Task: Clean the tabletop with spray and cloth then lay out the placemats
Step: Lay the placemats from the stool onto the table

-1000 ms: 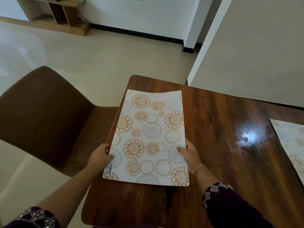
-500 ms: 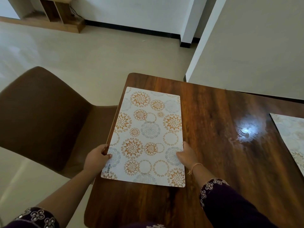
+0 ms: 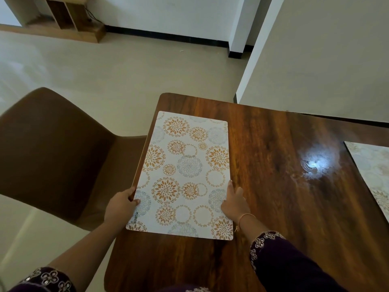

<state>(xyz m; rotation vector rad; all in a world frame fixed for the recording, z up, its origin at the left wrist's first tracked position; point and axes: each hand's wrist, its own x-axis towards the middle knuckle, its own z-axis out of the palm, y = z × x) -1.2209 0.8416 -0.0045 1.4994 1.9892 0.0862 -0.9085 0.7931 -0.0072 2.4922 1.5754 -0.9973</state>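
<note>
From my screen the tabletop [image 3: 273,186] reads as dark grained wood under a glossy varnish, and it throws back a bright spot of light. The placemat [image 3: 185,169] looks like a thin, smooth plastic sheet, nearly matt, with a flat print. The second placemat [image 3: 372,171] looks alike. The chair [image 3: 52,148] has a smooth, leather-like skin with a dull sheen. The floor [image 3: 105,70] is polished and reflective. The sleeve [image 3: 284,256] is dark embroidered cloth.

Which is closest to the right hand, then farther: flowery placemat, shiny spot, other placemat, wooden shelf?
1. Flowery placemat, touching the right hand.
2. Shiny spot, farther right.
3. Other placemat, right edge.
4. Wooden shelf, across the room.
</note>
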